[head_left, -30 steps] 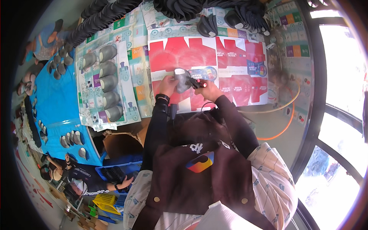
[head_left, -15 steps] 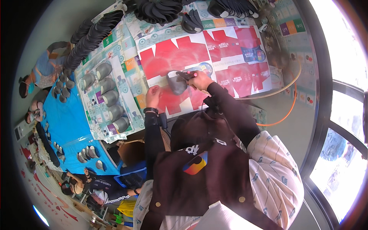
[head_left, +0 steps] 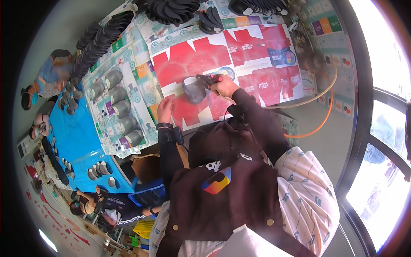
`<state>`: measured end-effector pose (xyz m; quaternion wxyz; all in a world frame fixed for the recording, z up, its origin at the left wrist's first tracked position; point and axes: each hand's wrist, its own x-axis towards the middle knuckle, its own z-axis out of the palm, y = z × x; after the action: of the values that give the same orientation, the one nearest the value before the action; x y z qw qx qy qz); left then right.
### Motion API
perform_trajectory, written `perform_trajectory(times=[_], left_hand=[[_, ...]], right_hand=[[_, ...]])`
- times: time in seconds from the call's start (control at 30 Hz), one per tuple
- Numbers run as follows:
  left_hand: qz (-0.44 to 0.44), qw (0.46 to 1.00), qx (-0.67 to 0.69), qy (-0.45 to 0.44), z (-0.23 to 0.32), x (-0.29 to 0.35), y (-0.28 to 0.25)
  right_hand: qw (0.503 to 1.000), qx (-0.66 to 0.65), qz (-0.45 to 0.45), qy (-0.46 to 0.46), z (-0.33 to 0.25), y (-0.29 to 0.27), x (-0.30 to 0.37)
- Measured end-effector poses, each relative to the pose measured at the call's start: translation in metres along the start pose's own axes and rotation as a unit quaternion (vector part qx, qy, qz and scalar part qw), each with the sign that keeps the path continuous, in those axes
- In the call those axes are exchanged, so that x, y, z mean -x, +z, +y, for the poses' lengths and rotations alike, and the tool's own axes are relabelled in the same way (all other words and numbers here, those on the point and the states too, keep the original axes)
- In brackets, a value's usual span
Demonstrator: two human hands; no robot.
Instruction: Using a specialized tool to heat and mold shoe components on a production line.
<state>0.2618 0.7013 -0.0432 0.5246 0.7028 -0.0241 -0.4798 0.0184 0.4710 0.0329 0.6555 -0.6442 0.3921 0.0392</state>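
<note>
A grey, cap-like shell piece [head_left: 194, 90] with a pale patch at its upper end lies on a red-and-white printed sheet [head_left: 188, 55]. Gripped in my right hand [head_left: 224, 87] is a dark spray gun [head_left: 207, 81] with reddish knobs. Its front end points left, at the upper right edge of the shell piece. My left hand [head_left: 165, 110] is at the lower left of that piece, apart from it, over the sheet's edge. Its fingers look loosely bent, and I see nothing held in them.
Several grey shell pieces [head_left: 118, 94] stand in rows on printed sheets at left. Stacked black shells [head_left: 171, 10] line the far edge. A pale hose [head_left: 314, 96] and an orange hose [head_left: 319, 129] curve at right. Other people [head_left: 115, 207] are by the blue-covered table [head_left: 70, 137].
The view has shifted slightly, and both hands appear a little further left. My right hand keeps the spray gun beside the grey shell piece; my left hand stays apart from it.
</note>
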Motion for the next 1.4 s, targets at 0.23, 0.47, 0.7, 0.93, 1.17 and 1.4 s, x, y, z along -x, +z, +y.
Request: perform_trajectory(times=[0.23,0.47,0.7,0.93,1.17,1.4], left_hand=[[0.0,1.0,-0.013,0.003,0.007,0.001,0.011],[0.006,0.999,-0.038,-0.011,0.001,0.0,0.001],[-0.001,0.997,-0.079,-0.004,-0.003,-0.019,0.026],[-0.009,0.921,-0.378,0.09,0.005,-0.039,0.036],[-0.023,0.883,-0.431,0.182,0.03,-0.016,0.081],[-0.104,0.987,-0.054,0.111,0.099,0.013,-0.028]], right_hand=[[1.0,-0.004,0.014,-0.022,-0.001,0.003,-0.003],[0.994,0.064,-0.089,0.007,0.013,0.005,-0.006],[0.991,0.092,-0.093,0.027,0.018,-0.004,-0.003],[0.997,0.035,0.067,0.027,-0.013,-0.023,0.026],[0.985,-0.111,0.121,-0.061,0.046,-0.036,0.029],[0.985,-0.089,0.145,0.039,0.026,-0.058,0.067]])
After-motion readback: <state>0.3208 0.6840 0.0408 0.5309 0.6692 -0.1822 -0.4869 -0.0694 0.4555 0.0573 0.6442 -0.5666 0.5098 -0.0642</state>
